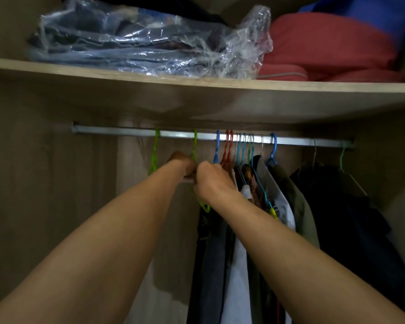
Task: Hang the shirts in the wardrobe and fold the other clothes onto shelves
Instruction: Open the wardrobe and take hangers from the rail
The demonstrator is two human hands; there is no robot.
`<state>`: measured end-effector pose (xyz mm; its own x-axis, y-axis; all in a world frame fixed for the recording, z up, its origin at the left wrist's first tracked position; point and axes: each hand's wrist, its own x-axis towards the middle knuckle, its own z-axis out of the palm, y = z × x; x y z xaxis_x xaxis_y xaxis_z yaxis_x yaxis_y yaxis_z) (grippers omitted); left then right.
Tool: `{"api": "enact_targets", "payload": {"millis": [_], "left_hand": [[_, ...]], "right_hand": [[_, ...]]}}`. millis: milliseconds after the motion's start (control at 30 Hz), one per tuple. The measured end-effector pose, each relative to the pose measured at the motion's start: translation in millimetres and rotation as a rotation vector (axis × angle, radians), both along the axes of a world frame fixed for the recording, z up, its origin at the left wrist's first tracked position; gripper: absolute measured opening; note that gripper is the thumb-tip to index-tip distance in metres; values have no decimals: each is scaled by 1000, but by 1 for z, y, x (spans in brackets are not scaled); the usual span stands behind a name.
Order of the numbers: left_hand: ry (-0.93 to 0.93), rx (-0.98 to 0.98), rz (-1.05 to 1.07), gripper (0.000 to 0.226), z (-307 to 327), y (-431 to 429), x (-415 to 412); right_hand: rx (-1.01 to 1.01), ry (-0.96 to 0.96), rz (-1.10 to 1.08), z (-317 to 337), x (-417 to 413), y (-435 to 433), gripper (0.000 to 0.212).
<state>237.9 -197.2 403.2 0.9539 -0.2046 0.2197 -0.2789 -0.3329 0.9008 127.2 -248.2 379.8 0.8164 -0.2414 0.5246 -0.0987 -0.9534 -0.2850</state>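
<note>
With both hands, left hand and right hand, closed in a grip on the green plastic hanger hooked mid-way along the grey metal rail, a careless tug could unhook it or drag the packed shirts beside it.

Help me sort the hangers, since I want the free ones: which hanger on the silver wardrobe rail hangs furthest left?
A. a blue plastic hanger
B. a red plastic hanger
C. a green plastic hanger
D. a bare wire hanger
C: the green plastic hanger hangs leftmost on the silver wardrobe rail, left of both hands, with the blue plastic hanger and red plastic hangers further right.
</note>
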Motion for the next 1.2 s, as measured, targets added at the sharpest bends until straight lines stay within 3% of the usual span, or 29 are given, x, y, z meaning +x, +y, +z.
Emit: {"api": "enact_targets", "payload": {"millis": [233, 533, 733, 900, 1067, 1200], "left_hand": [[2, -229, -41, 24, 10, 3, -18], [56, -310, -106, 24, 14, 16, -35], [54, -388, -103, 28, 18, 17, -33], [72, -433, -121, 11, 22, 19, -32], [71, -441, -144, 9, 19, 14, -36], [102, -472, -235, 17, 10, 17, -48]], "right_hand": [[79, -54, -16, 7, -7, 3, 20], [171, -100, -15, 18, -24, 11, 24], [159, -118, -13, 17, -12, 15, 14], [103, -148, -20, 16, -9, 9, 16], [145, -151, -8, 18, -21, 2, 11], [132, -178, -22, 14, -39, -10, 25]]}}
